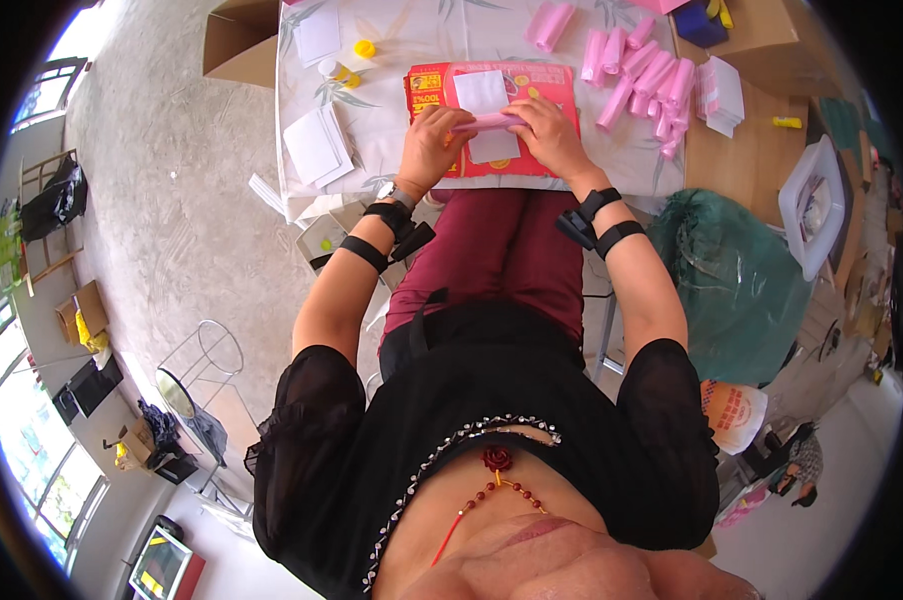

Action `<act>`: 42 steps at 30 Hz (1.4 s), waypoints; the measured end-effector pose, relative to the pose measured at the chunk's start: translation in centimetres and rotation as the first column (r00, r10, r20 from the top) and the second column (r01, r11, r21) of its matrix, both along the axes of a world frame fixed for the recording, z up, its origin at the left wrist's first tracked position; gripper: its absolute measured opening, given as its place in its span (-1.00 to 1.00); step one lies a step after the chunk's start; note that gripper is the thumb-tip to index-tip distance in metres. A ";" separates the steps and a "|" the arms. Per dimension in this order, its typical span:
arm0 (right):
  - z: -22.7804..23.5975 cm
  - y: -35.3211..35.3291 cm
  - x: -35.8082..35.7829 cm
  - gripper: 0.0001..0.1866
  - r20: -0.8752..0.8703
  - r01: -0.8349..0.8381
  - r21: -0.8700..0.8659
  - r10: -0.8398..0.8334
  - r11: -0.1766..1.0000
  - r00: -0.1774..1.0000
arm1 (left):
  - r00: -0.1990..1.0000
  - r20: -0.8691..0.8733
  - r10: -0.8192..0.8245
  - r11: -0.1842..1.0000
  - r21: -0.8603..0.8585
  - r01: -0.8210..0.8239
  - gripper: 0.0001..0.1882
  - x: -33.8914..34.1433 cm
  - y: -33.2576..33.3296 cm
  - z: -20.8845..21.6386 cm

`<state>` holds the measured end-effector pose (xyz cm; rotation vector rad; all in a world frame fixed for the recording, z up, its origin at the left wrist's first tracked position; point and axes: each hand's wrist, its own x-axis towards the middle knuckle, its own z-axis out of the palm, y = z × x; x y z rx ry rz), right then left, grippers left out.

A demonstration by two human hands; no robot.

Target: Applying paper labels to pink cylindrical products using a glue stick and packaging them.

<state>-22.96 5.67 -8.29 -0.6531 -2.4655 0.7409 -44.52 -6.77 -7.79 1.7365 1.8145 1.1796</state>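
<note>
— How far along is the rolling?
— A heap of finished pink rolls (643,78) lies on the desk (391,110), right of the red box (491,118). Left hand (429,138) and right hand (548,132) both grip one pink roll (486,122) over that box. White sheets (314,145) wait at left.

A flat red cardboard package with yellow print (531,85) lies on the cloth-covered surface (391,110) under both hands, an orange-and-white printed plastic bag (736,412) sits on the floor at right — and a small lit screen (156,565) stands lower left.
</note>
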 end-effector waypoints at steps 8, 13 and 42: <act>-1.6 -1.1 0.0 -0.74 -0.051 0.062 0.198 -0.053 0.978 0.997 | 0.949 -0.311 -0.050 0.979 0.174 0.108 -0.81 0.2 -0.3 -1.4; -2.6 -1.2 0.4 -0.72 -0.068 0.053 0.302 -0.034 0.952 0.997 | 0.889 -0.454 -0.063 0.981 0.135 0.138 -0.76 0.7 -0.8 -0.9; -1.2 -0.7 1.2 -0.64 -0.027 -0.037 0.204 0.044 0.978 0.999 | 0.786 -0.618 0.018 0.972 0.196 0.132 -0.74 4.8 0.2 1.2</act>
